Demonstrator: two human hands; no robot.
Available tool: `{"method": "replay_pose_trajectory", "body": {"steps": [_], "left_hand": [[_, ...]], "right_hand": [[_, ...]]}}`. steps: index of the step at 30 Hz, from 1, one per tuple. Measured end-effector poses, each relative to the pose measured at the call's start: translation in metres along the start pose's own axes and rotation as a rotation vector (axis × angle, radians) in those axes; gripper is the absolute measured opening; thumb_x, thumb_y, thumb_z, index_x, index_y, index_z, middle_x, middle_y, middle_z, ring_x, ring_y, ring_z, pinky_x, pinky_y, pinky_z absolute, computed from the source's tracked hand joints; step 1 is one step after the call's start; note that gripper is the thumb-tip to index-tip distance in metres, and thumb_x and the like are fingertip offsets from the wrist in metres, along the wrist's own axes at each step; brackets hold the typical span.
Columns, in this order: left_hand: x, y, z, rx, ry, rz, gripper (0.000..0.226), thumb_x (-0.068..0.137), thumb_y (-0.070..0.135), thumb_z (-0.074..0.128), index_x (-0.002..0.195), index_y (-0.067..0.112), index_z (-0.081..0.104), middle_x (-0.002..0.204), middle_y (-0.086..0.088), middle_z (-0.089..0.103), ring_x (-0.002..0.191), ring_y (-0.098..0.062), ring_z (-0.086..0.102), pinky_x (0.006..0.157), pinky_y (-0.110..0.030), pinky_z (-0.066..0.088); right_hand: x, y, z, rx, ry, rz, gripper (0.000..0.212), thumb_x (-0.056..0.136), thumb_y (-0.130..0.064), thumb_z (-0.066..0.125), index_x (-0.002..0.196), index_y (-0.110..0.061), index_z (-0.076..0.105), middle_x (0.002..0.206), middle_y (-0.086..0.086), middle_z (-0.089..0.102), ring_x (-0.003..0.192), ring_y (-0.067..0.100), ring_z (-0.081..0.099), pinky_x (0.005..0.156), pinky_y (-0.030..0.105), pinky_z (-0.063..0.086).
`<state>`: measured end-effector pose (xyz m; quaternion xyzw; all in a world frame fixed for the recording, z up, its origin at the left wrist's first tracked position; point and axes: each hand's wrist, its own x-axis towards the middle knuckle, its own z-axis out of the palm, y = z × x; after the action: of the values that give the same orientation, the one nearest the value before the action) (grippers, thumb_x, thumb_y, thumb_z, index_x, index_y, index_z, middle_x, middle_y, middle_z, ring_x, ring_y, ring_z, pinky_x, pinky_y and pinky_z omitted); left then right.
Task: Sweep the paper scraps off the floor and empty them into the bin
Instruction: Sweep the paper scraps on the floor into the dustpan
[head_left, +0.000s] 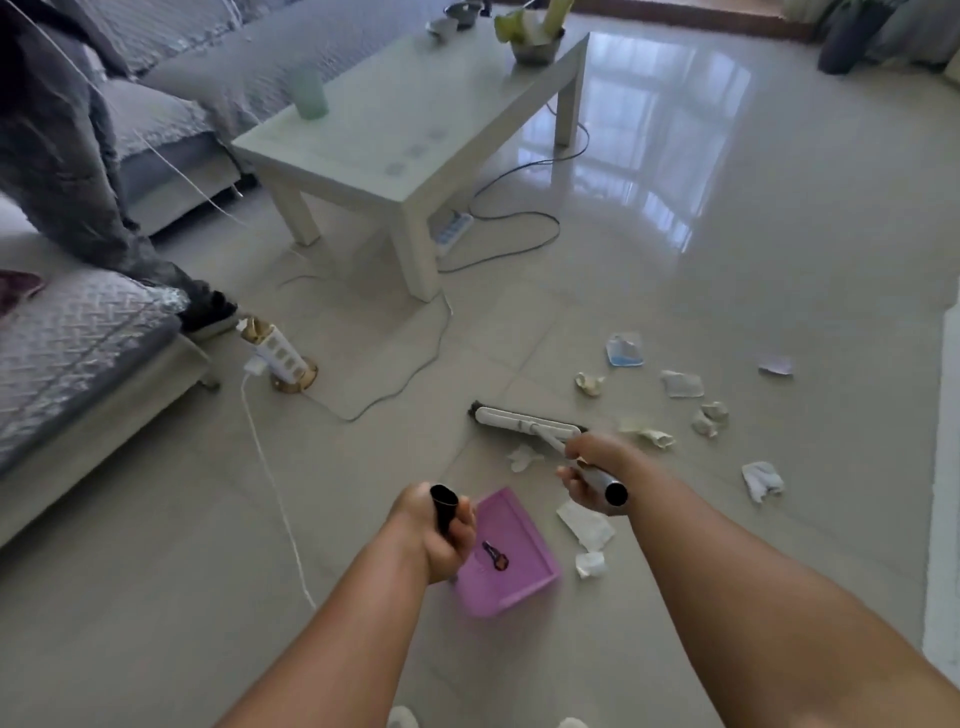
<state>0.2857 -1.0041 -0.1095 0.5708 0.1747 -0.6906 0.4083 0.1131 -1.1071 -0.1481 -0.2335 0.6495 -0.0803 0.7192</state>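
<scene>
My left hand (439, 530) grips the black handle of a pink dustpan (511, 553) that rests on the tiled floor in front of me. My right hand (589, 470) is closed around the silver handle of a broom, whose white head (527, 421) lies on the floor just beyond the dustpan. Several crumpled paper scraps (587, 525) lie scattered to the right of the pan and past the broom head, including a white wad (761, 480) and a blue-and-white piece (625, 351). No bin is in view.
A white coffee table (410, 150) stands ahead with a power strip and black cables (514, 228) under it. A tower socket (278, 356) with a white cord stands at the left by a grey sofa (78, 353). Another person's legs (67, 171) are by the sofa.
</scene>
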Motion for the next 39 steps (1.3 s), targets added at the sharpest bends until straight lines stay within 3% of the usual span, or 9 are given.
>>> {"method": "replay_pose_trajectory", "body": {"steps": [4,8,11,14,17,21,23,35,39], "left_hand": [[0.003,-0.015,0.004,0.005,0.014,-0.009,0.008,0.059,0.004,0.032,0.061,0.009,0.037,0.033,-0.003,0.041,0.018,-0.009,0.042,0.024,-0.005,0.024],[0.004,-0.027,0.002,0.032,0.011,-0.029,0.012,0.07,0.002,0.033,0.06,0.007,0.037,0.033,-0.004,0.041,0.018,-0.009,0.041,0.023,-0.005,0.022],[-0.001,-0.038,0.003,0.014,0.009,-0.011,0.009,0.058,0.002,0.03,0.061,0.009,0.035,0.032,-0.004,0.041,0.017,-0.009,0.04,0.024,-0.005,0.022],[-0.005,-0.053,0.001,0.007,0.008,0.019,0.013,0.055,0.002,0.027,0.061,0.009,0.036,0.031,-0.005,0.041,0.017,-0.009,0.04,0.024,-0.005,0.022],[-0.012,-0.069,-0.003,0.032,0.004,0.042,0.016,0.061,-0.001,0.025,0.062,0.012,0.034,0.03,-0.004,0.04,0.017,-0.01,0.039,0.024,-0.005,0.023],[-0.015,-0.087,-0.014,0.101,-0.003,0.026,0.026,0.08,0.001,0.02,0.062,0.012,0.035,0.029,-0.004,0.039,0.016,-0.009,0.039,0.024,-0.005,0.023],[-0.011,-0.092,-0.018,0.103,-0.004,0.019,0.034,0.091,0.009,0.018,0.062,0.012,0.036,0.029,-0.003,0.04,0.017,-0.01,0.04,0.024,-0.005,0.024],[0.003,-0.092,-0.012,0.093,-0.054,0.018,0.034,0.093,0.013,0.022,0.065,0.012,0.04,0.03,-0.003,0.043,0.018,-0.01,0.043,0.024,-0.006,0.024],[-0.002,-0.082,-0.007,0.115,-0.054,0.018,0.035,0.092,0.01,0.021,0.062,0.011,0.039,0.03,-0.003,0.041,0.018,-0.009,0.04,0.024,-0.007,0.024]], "right_hand": [[0.008,0.027,-0.037,-0.139,0.007,0.094,0.014,0.095,-0.004,0.033,0.088,-0.004,0.045,0.063,0.005,0.045,0.023,0.005,0.04,0.03,0.009,0.035],[-0.004,0.056,-0.075,-0.181,0.044,0.111,0.023,0.093,-0.004,0.035,0.109,-0.013,0.049,0.063,0.004,0.048,0.029,0.004,0.042,0.032,0.011,0.035],[-0.02,0.082,-0.097,-0.206,0.091,0.119,0.041,0.092,-0.005,0.036,0.13,-0.01,0.048,0.064,0.004,0.049,0.041,0.006,0.042,0.033,0.013,0.035],[-0.042,0.113,-0.114,-0.198,0.119,0.142,0.044,0.092,-0.005,0.036,0.135,-0.011,0.045,0.065,0.004,0.049,0.033,0.005,0.042,0.034,0.012,0.035],[-0.063,0.141,-0.124,-0.173,0.139,0.152,0.041,0.091,-0.005,0.036,0.13,-0.015,0.048,0.066,0.004,0.049,0.028,0.005,0.042,0.034,0.011,0.035],[-0.094,0.17,-0.12,-0.093,0.105,0.197,0.018,0.094,-0.006,0.03,0.096,-0.014,0.046,0.056,0.001,0.045,0.024,0.003,0.038,0.03,0.009,0.033],[-0.106,0.178,-0.109,-0.042,0.081,0.201,0.019,0.094,-0.006,0.029,0.083,-0.01,0.044,0.047,-0.001,0.041,0.023,0.003,0.036,0.029,0.009,0.032],[-0.141,0.153,-0.063,0.647,-0.202,0.182,0.028,0.095,-0.009,0.027,0.075,-0.003,0.046,0.043,-0.002,0.038,0.022,0.005,0.038,0.025,0.012,0.034],[-0.153,0.125,-0.075,0.652,-0.22,0.151,0.027,0.095,-0.009,0.025,0.077,-0.006,0.045,0.041,-0.002,0.038,0.022,0.004,0.038,0.024,0.012,0.033]]}}
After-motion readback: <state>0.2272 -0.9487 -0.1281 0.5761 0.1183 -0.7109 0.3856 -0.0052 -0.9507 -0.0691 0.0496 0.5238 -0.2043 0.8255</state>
